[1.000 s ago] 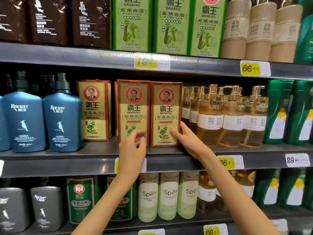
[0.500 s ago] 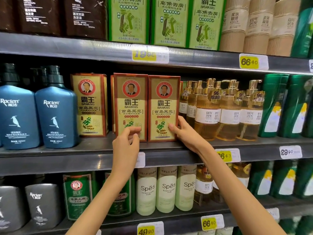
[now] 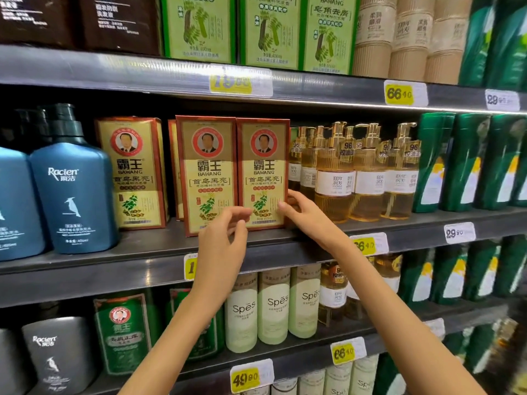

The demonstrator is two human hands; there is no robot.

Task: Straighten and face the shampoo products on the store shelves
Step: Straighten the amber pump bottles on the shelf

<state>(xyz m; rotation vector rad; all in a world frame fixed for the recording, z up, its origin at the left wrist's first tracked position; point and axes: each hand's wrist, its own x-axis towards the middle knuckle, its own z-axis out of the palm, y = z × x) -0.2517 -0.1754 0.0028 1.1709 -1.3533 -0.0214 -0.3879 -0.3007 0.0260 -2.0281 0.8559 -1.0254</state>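
Three red-and-gold Bawang shampoo boxes stand on the middle shelf (image 3: 148,246). The left box (image 3: 132,172) is set back; the middle box (image 3: 208,172) and right box (image 3: 263,169) stand side by side at the shelf front, faces forward. My right hand (image 3: 303,215) pinches the right box's lower right corner, thumb on the front and fingers round the side. In front of the seam between the two front boxes is my left hand (image 3: 224,240), fingers loosely curved and holding nothing.
Blue Raclen pump bottles (image 3: 72,189) stand left of the boxes, golden pump bottles (image 3: 368,172) close on the right, then green bottles (image 3: 467,163). Green Bawang boxes (image 3: 269,29) fill the shelf above. Spes bottles (image 3: 273,306) stand below. Price tags line the shelf edges.
My left hand has let go of the middle box's lower edge and shifted right, toward the seam. My right hand stays on the right box's corner. The camera has moved closer.
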